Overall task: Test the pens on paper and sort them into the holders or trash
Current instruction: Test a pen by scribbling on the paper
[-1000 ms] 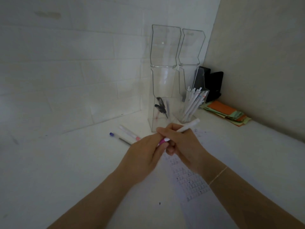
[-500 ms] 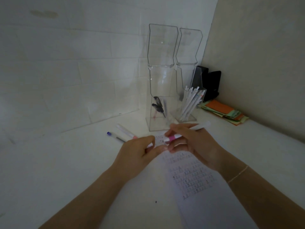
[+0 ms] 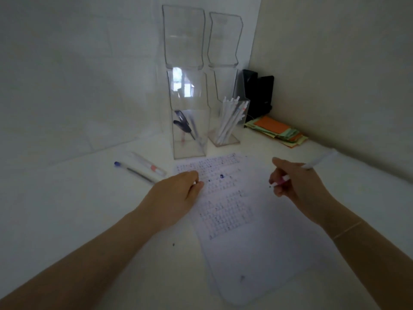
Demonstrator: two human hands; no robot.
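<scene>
Right hand [image 3: 297, 184] curled round a white pen [image 3: 312, 165] with a pink band, tip down just off the right edge of the paper [image 3: 257, 253], barrel slanting up and away to the right, blurred. Left hand [image 3: 176, 193] resting on the left edge of the paper, fingers curled in, a small white bit [image 3: 194, 182] showing at the fingertips; too small to tell what. Paper lying on the white counter [image 3: 67, 220] between the two hands, far half covered in rows of small blue marks, near half mostly bare.

Left of the paper, on the counter: a blue-capped pen [image 3: 131, 171] and a white marker [image 3: 148, 164] with a pink band, side by side, close together, whether touching unclear.

At the far end of the paper, toward the back corner: two clear holders. Left holder [image 3: 190, 130], tall, just beyond the far edge of the paper, holding a few dark pens [image 3: 183, 126] leaning inside. Right holder [image 3: 230, 121], lower, packed with white pens [image 3: 230, 117] leaning right. Tall clear backs rising behind both.

Behind the right holder, against the wall: black stands [image 3: 259, 95]. Beside them along the right wall, a stack of coloured notes [image 3: 277, 130], orange on top
</scene>
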